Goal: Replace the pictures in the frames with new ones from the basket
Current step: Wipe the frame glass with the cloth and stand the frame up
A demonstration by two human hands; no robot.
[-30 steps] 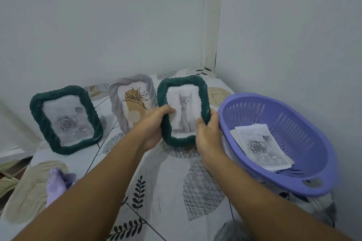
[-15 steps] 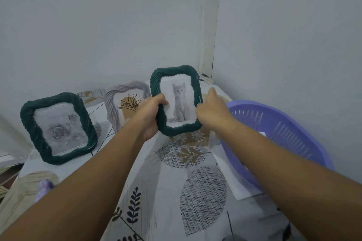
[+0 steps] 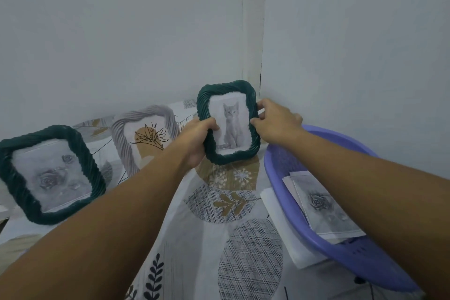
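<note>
Both hands hold the green cat-picture frame (image 3: 227, 122) upright at the back of the table, near the wall corner.

The left hand (image 3: 197, 140) curls round its lower left edge; the right hand (image 3: 274, 120) pinches the right edge, and whether the frame's foot touches the leaf-patterned tablecloth (image 3: 214, 238) is hard to tell. If it is let go before its stand bears, it could tip onto the grey frame (image 3: 143, 139) or the purple basket (image 3: 360, 256) holding the rose prints (image 3: 323, 207).
</note>
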